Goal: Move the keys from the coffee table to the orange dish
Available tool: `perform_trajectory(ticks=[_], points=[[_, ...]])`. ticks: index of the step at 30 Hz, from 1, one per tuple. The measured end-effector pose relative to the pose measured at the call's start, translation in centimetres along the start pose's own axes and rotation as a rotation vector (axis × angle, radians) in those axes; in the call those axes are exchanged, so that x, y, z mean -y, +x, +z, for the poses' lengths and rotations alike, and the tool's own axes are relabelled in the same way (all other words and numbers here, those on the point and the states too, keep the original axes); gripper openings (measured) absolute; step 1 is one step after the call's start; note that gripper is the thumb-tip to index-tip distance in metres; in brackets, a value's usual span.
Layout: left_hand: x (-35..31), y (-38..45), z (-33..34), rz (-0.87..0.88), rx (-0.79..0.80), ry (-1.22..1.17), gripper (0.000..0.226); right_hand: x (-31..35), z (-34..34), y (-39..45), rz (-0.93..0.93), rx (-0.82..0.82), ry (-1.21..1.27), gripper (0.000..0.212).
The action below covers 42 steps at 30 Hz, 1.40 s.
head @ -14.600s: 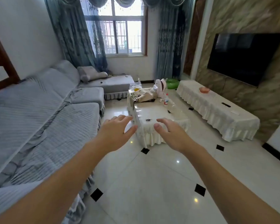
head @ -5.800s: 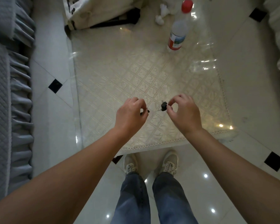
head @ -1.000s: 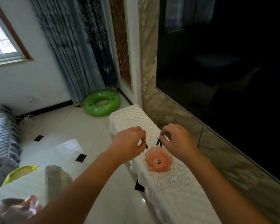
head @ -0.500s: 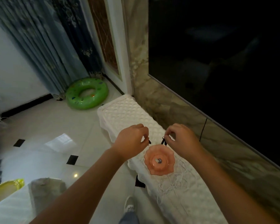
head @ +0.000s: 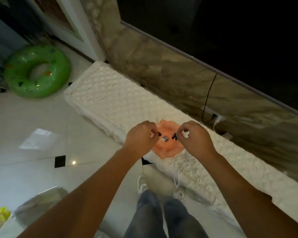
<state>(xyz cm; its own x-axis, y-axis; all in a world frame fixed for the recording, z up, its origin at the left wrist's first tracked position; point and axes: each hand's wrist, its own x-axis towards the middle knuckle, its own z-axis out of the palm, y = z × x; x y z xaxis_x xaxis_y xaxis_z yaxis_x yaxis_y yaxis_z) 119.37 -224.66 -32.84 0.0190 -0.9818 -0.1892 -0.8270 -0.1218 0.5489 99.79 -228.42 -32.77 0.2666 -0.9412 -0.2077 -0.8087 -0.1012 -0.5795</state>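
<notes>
Both hands hover directly above the orange dish [head: 163, 146]: left hand [head: 141, 136] and right hand [head: 194, 136] each pinch a dark-headed key (blades hidden), fingers closed.

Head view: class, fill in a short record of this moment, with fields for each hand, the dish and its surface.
left hand: pinch grip on a small dark key, over the dish
right hand: pinch grip on another dark key, over the dish
orange dish: holds a small shiny item, too small to identify
surface: white quilted cover; white cord beside dish
</notes>
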Motion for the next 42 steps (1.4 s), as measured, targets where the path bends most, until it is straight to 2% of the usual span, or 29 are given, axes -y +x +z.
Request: perform_trajectory(ticks=[11,21,36,42], points=[[6.7,4.3,12.5,-0.089,0.069,-0.018,0.008,-8.7,12.0,4.2,0.173,-0.017,0.108,0.006],[11.8,6.6,22.9,-0.152,-0.001,-0.019,0.005,-15.5,21.1,7.3,0.144,-0.003,0.040,0.009],[11.6,9.1,24.5,-0.073,0.000,0.018,0.012,-17.1,21.7,8.2,0.135,-0.050,0.037,0.003],[11.5,8.6,23.9,-0.030,-0.004,0.041,0.015,-17.3,21.7,7.5,0.108,-0.063,0.053,0.009]])
